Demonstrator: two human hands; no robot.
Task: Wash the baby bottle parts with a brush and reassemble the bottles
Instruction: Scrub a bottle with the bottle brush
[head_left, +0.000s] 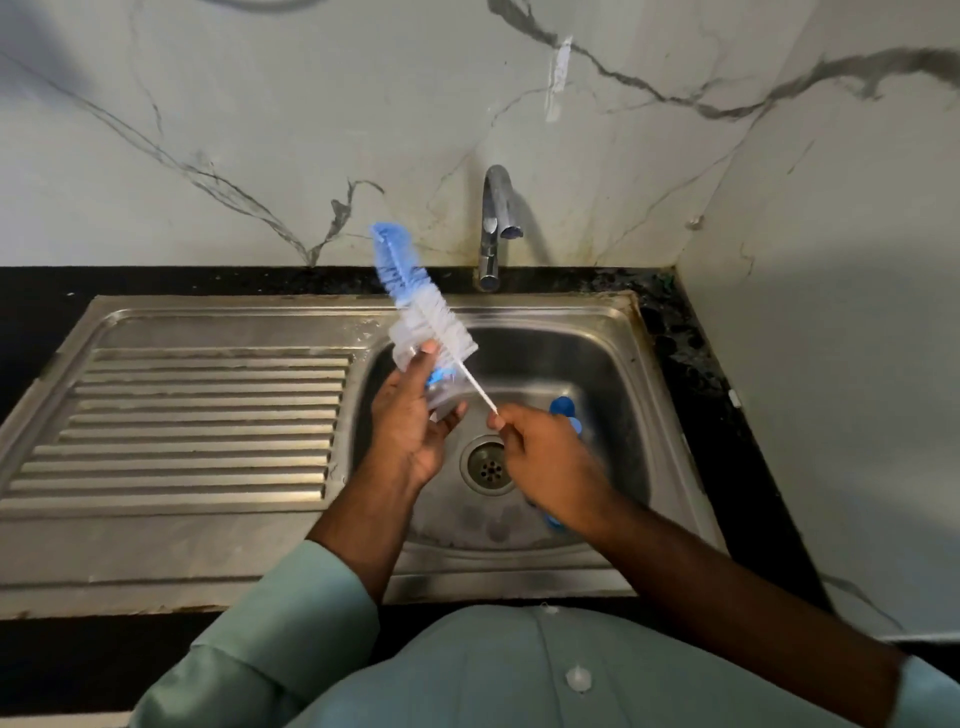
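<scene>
From the head camera, the left hand (410, 436) gripped a clear baby bottle (441, 384) over the sink basin (587, 374), fingers and thumb curled round its body, a blue marking showing through the plastic. The right hand (545, 462) pinched the thin white wire handle of the bottle brush (415, 306) between thumb and fingertips. The brush slanted up toward 11 o'clock from that hand, and its bristle head, white low down and blue at the tip, stood beside and above the bottle's upper end; motion blur made it impossible to tell whether any bristles were inside the bottle.

Behind the right hand, at about 3 o'clock from the drain (488, 470), a blue bottle part (563, 408) lay in the basin, partly hidden by the knuckles. Another blue piece (553, 522) showed under the right wrist, near 5 o'clock from the drain; what it was could not be made out.

The chrome tap (493, 228) rose at 12 o'clock from the basin, with no water visibly running. The ribbed steel drainboard (197, 415) stretched out at 9 o'clock. A black speckled countertop (691, 353) framed the sink, with stains near the tap base. White marble-patterned wall panels (260, 130) with grey veins met in a corner at the right. The person wore a pale green buttoned shirt (493, 670), sleeves pushed up the forearms.
</scene>
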